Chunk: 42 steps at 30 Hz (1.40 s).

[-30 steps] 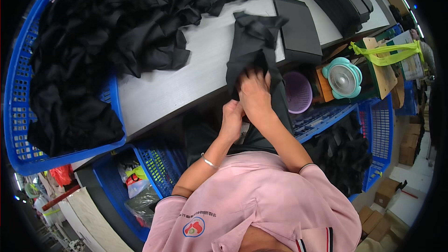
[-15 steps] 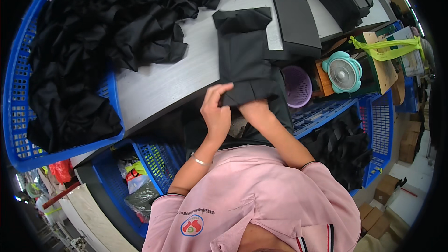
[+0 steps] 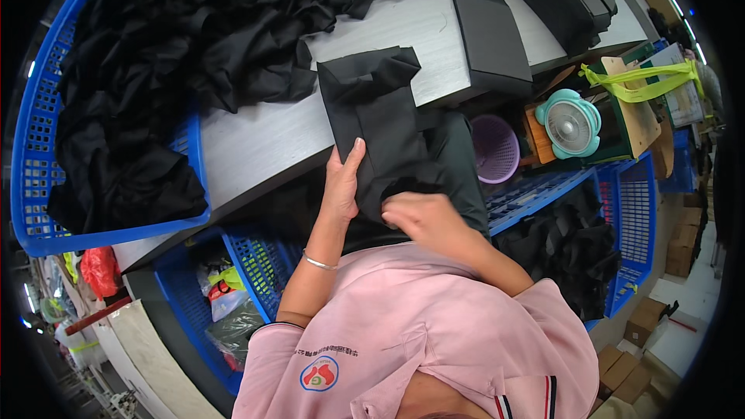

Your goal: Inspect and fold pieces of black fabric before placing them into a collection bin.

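Note:
A long black fabric piece (image 3: 380, 120) lies from the grey table (image 3: 272, 140) over its near edge toward my lap, its far end folded and rumpled. My left hand (image 3: 341, 182) grips the cloth's left edge, thumb on top and the other fingers mostly hidden beneath. At the near end, my right hand (image 3: 427, 217) is closed on the cloth's lower edge with fingers curled in. A dark flat panel (image 3: 489, 31) rests on the table to the right of the cloth.
A heap of black cloth (image 3: 233, 39) covers the table's far left and spills into a blue basket (image 3: 116, 244). Right of my lap stand a purple bin (image 3: 494, 147), a teal fan (image 3: 572, 124) and a blue crate (image 3: 632, 225) with black cloth. A dark stack (image 3: 559, 0) sits far right.
The black fabric piece has shifted left and nearer to me. My left hand has moved down along its left edge, and my right hand has come out from underneath to its near end.

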{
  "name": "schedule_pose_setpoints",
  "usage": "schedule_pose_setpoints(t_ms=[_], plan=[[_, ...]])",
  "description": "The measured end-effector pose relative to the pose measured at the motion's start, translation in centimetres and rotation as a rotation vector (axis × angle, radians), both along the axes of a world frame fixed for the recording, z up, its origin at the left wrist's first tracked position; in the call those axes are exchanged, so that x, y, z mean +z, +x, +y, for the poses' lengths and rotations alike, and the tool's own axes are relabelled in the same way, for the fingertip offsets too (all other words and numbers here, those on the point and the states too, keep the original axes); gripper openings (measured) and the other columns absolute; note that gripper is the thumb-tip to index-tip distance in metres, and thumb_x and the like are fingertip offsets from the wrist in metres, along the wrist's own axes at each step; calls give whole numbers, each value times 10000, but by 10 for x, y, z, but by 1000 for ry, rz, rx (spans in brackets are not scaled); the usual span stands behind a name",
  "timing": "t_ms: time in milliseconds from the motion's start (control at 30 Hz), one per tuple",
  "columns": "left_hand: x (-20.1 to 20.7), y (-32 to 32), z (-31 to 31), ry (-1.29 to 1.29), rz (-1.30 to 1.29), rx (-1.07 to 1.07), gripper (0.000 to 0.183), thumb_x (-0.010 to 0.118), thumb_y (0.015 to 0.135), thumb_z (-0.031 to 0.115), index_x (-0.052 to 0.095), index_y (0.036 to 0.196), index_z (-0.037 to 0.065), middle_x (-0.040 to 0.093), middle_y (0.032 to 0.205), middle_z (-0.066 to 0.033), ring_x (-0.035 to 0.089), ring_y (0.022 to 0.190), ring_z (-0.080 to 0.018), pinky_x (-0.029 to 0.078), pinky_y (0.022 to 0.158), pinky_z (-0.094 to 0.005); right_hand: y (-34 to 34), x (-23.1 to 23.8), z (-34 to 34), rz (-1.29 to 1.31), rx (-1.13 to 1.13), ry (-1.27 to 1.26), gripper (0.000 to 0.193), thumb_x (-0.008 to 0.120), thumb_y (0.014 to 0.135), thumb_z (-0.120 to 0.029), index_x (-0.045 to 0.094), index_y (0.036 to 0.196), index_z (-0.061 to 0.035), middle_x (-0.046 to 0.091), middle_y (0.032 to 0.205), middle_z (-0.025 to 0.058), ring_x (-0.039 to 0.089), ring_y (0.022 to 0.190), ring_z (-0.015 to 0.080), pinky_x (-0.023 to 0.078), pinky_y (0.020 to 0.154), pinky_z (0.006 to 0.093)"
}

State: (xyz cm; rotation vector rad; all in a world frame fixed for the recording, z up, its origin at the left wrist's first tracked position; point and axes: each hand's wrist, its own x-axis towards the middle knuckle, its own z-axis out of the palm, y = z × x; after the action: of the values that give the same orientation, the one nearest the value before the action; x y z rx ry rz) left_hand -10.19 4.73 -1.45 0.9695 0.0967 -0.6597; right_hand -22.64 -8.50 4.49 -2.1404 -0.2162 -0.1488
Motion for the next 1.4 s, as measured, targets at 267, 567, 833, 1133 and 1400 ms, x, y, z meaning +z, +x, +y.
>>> schedule_pose_setpoints(t_ms=[267,567,833,1133,1400], plan=[[-3,-24,15,47,-120,-140,495,608,1008,342,533,1369,12,601,1312,-59,576,1162,-150,446,1027,-304,26,5,-84,51,-525,87,218,687,916,-119,673,1042,58,728,1006,111,693,915,187,524,792,301],[-8,-18,12,-116,-74,-148,317,666,972,195,644,1217,-5,699,1117,-58,656,973,-120,536,894,-270,25,-23,-66,340,-364,1124,375,795,777,-7,689,1137,12,726,1086,57,655,1001,139,483,942,283],[1,-18,2,221,-231,-21,194,759,868,67,707,1027,-31,723,965,-41,639,842,-85,530,810,-251,34,-3,-76,631,-442,377,304,714,899,-214,655,1094,12,691,927,62,633,813,125,554,647,270],[7,-7,2,208,-206,71,223,757,859,39,700,1062,-36,723,981,-51,641,832,-89,537,791,-258,25,-12,-95,570,-220,615,325,597,986,-197,651,1208,34,700,1126,120,669,1014,161,567,773,258],[-4,-3,8,-134,62,-205,287,735,885,77,653,1143,-21,714,1059,-82,681,935,-148,557,868,-298,22,-32,-52,504,-194,1187,186,672,900,-16,700,1080,22,714,1033,35,650,912,99,513,861,241]])
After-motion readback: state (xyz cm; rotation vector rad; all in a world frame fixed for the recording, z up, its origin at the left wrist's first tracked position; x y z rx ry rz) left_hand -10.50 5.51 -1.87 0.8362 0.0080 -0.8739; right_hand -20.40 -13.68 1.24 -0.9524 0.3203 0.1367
